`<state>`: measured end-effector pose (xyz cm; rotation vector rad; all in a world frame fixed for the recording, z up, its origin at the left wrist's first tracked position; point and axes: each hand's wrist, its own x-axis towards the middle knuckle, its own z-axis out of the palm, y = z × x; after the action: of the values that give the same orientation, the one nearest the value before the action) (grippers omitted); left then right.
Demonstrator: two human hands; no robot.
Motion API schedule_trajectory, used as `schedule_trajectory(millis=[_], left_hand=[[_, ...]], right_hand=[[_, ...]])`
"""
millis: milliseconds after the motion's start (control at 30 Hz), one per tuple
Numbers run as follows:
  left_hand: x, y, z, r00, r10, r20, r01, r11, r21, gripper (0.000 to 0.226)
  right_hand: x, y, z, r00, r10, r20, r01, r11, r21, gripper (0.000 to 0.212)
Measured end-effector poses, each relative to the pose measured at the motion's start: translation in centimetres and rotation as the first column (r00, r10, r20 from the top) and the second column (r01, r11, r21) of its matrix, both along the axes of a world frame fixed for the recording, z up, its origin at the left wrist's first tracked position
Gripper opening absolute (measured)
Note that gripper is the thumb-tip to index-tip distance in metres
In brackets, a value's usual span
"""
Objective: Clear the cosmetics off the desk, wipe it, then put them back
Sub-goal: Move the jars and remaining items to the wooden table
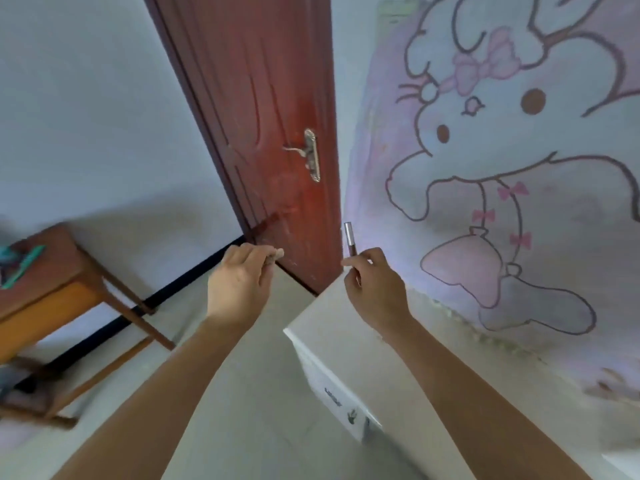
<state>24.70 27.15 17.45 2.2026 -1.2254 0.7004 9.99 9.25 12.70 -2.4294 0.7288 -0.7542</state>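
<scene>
White tabletop (pixel 346 327) sits low on the right, pushed up to a wall with a big bunny drawing (pixel 502 150). The part I can see has nothing on it.

Right hand (pixel 375 289) holds a thin pen-like stick (pixel 350 241) with a silver top and a brown body. It stands up straight, just above the far corner of the tabletop. Only the tips of the fingers pinch its bottom end, so the hold is small.

Left hand (pixel 239 282) is closed around something small and brownish (pixel 275 258). I cannot tell what it is. It hangs over the floor, not over the tabletop.

What could go wrong? The stick is tall and held low, so it could tip out and fall. It is round, so on the tabletop it could roll off the edge, or slip down by the red door (pixel 263 116). The small thing would land on the floor if the left hand lets go. Both hands are full, so neither can catch a drop.
</scene>
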Motion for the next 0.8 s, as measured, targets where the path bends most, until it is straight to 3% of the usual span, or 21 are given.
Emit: schedule_trajectory(millis=[433, 600, 800], left_hand=[[19.0, 37.1, 3.7, 0.879, 0.476, 0.035, -0.475, 0.879, -0.022, 0.018], [24.7, 43.4, 2.5, 0.824, 0.567, 0.002, -0.567, 0.824, -0.009, 0.019], [33.8, 46.1, 0.8, 0.76, 0.649, -0.047, -0.649, 0.76, 0.004, 0.019]], right_hand=[[30.1, 30.5, 3.2, 0.88, 0.472, -0.051, -0.474, 0.864, -0.172, 0.028], [37.4, 37.0, 2.5, 0.811, 0.569, -0.133, -0.584, 0.793, -0.17, 0.029], [49.0, 39.9, 2.0, 0.744, 0.661, -0.101, -0.667, 0.722, -0.183, 0.024]])
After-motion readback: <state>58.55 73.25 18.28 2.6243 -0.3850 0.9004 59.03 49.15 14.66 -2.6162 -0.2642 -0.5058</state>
